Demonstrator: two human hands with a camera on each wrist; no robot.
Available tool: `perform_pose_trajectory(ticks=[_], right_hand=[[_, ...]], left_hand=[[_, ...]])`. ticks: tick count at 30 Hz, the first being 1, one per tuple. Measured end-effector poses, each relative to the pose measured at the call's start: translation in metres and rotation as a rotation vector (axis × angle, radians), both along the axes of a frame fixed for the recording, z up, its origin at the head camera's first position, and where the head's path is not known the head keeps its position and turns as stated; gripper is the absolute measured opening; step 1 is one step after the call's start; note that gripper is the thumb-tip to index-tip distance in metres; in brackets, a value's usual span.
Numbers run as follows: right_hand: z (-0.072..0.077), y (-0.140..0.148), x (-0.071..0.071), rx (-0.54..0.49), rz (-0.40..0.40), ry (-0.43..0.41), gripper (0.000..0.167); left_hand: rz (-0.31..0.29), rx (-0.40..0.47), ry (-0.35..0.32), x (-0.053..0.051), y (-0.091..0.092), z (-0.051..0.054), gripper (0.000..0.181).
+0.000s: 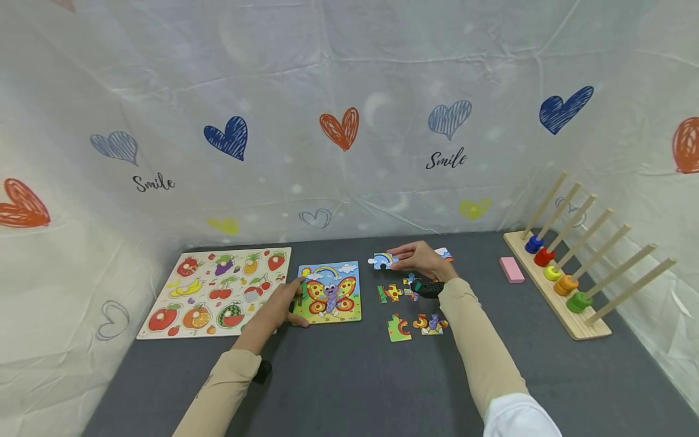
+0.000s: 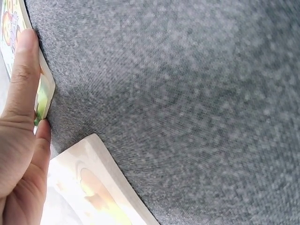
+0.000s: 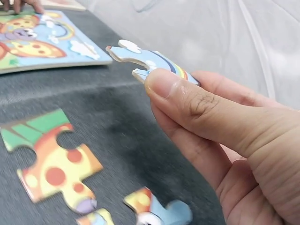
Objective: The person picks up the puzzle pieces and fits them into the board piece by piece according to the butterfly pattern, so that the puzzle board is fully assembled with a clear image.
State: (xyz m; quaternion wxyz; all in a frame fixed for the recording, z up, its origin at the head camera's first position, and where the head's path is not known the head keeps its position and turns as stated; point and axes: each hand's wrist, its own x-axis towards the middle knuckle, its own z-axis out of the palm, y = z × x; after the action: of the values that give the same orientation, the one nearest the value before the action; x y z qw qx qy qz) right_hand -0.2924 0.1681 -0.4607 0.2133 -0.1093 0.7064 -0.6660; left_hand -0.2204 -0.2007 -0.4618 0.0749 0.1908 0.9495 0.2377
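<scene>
In the head view my left hand holds the left side of a square butterfly puzzle board, its thumb by the near left corner. The left wrist view shows the thumb along the edge of this board. My right hand pinches a rainbow puzzle piece between thumb and fingers, above the table. In the right wrist view this piece is tilted. Loose puzzle pieces lie below the right hand, among them a green-and-yellow wing piece and a green piece. A cloud piece is partly hidden behind the hand.
A fruit puzzle board lies at the left, close beside the butterfly board. A pink block sits right of the right hand. Farther right stands a wooden peg rack with coloured rings. A printed cloth hangs behind the table.
</scene>
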Motion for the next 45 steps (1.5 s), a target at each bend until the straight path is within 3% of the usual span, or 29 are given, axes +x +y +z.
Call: perform_pose_trajectory(ticks=[9,26,40,45], right_hand=[[-0.009,-0.022,0.0,-0.071,0.035,-0.014,0.046],[-0.016,-0.073,-0.001,-0.156,0.072,-0.038,0.043],[-0.015,-0.107,0.001,-0.047,0.013,0.073,0.042],[-0.015,-0.112,0.002,-0.014,0.036,0.118,0.04]], left_hand=[[0.007,0.001,-0.035,0.001,0.001,0.001,0.098],[0.013,-0.027,-0.019,-0.001,0.0,-0.002,0.099],[-0.002,-0.009,-0.003,-0.003,-0.002,-0.003,0.099],[-0.007,-0.002,0.004,-0.004,-0.001,-0.003,0.1]])
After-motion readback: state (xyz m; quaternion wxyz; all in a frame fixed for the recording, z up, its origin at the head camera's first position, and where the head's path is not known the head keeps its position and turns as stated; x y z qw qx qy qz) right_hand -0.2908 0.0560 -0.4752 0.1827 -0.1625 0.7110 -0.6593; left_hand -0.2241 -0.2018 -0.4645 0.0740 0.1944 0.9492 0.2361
